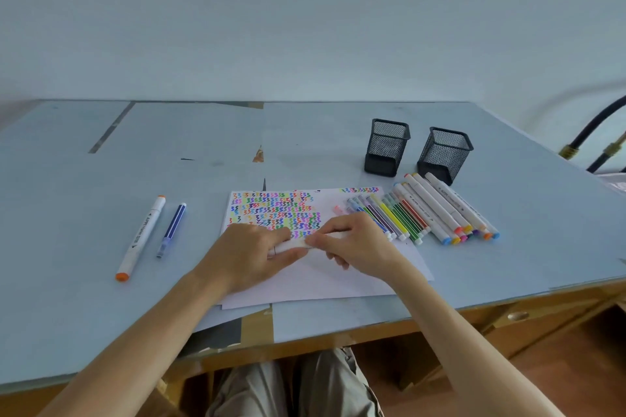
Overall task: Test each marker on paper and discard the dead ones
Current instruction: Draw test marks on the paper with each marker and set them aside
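Left hand (252,252): we note fingers curled around one end of a white marker (294,244), held just above the paper (325,276). Right hand (352,242): thumb and fingertips pinch the other end of the same marker; the two hands meet over the middle of the sheet. The marker's tip and cap colour are hidden by the fingers.

Paper: white sheet lying flat on the table (101,315), its far part filled with rows of multicoloured squiggles (276,210).

Row of markers (423,213): we count many side by side, thin coloured ones lying partly on the sheet's right edge, thicker white-barrelled ones beside them on the table, just right of the right hand.

Two black mesh cups (418,149): upright, beyond that row, near each other.

Orange-capped white marker (140,238) and blue pen (171,230): lying side by side on the table, well apart from the paper, to the left of the left hand.
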